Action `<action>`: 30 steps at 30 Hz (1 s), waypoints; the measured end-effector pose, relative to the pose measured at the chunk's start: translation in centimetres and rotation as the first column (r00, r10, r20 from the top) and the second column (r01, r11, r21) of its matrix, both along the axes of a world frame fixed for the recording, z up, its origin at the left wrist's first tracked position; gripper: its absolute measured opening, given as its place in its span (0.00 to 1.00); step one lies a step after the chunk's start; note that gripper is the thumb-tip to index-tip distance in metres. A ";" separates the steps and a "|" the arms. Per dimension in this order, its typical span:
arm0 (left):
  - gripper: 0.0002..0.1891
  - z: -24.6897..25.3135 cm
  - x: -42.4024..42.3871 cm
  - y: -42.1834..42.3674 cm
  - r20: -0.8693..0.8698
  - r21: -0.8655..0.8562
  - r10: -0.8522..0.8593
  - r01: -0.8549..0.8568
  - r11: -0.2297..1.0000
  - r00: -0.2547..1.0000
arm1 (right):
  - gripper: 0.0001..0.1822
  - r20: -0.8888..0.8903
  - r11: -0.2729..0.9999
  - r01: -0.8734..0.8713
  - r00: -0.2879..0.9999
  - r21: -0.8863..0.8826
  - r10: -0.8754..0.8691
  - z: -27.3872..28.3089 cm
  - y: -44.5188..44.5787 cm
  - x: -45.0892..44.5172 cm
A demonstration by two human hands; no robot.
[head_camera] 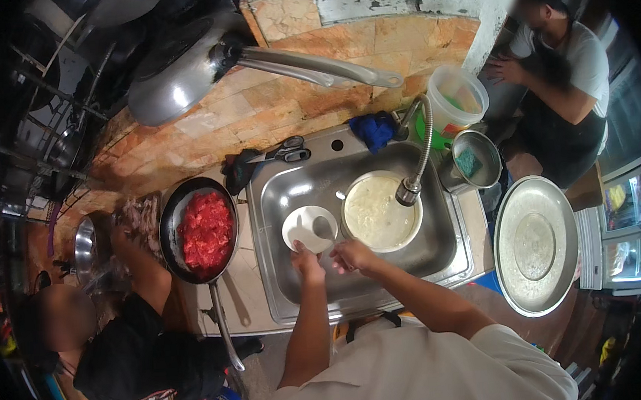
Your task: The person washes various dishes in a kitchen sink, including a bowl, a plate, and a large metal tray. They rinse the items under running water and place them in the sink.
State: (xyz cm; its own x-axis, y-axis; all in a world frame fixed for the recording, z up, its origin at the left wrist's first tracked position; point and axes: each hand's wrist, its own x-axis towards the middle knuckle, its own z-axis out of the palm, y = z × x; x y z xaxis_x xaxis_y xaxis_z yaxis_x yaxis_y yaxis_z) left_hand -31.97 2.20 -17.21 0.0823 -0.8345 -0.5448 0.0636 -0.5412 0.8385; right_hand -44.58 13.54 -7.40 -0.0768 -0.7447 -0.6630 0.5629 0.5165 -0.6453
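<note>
My left hand [307, 261] grips the near rim of a small white bowl [293, 227] above the basin of a stainless steel sink [308, 187]. In my right hand [353, 256] is a metal spoon [322, 227], its head inside the bowl. What the bowl holds, if anything, is hard to make out. Just right of it, a round pot [346, 220] with pale, cloudy liquid stands in the sink. A flexible metal faucet [429, 131] arches over, its spray head hanging above the liquid.
Left of the sink sits a frying pan [168, 210] of red raw meat, its handle jutting towards me. A co-worker [135, 346] works beyond it; another person [562, 66] is at far right. Scissors [289, 149], a sponge can [452, 171] and a large round lid [565, 233] surround the sink.
</note>
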 end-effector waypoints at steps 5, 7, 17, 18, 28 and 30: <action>0.21 -1.3 -3.2 -1.6 0.004 0.006 -0.185 0.185 0.983 0.983 | 0.21 -0.025 0.983 0.011 1.000 0.186 -0.006 -4.2 -5.4 -0.6; 0.18 -1.6 -4.2 -2.0 -0.144 0.094 -0.084 0.098 0.991 0.986 | 0.21 -0.097 0.984 -0.010 0.995 0.179 0.028 -5.1 -4.8 -1.2; 0.18 -0.1 -1.9 -4.8 -0.079 0.097 0.031 -0.023 0.995 0.996 | 0.22 -0.149 0.935 0.353 0.927 0.041 -0.344 -0.9 3.4 -8.1; 0.19 0.4 -1.6 -3.7 0.116 -0.067 -0.006 0.014 0.998 0.993 | 0.22 -0.250 0.921 0.389 0.890 -0.022 -0.382 -2.1 4.8 -8.8; 0.34 7.6 -10.0 3.8 0.937 -0.072 -0.216 0.757 0.650 0.274 | 0.19 -0.963 0.985 0.171 0.261 -0.024 -0.068 -12.5 9.0 -14.9; 0.38 5.2 -8.3 -0.2 0.899 0.272 -0.435 0.717 0.642 0.048 | 0.20 -0.969 0.997 0.052 0.240 -0.056 -0.067 -11.6 7.8 -12.6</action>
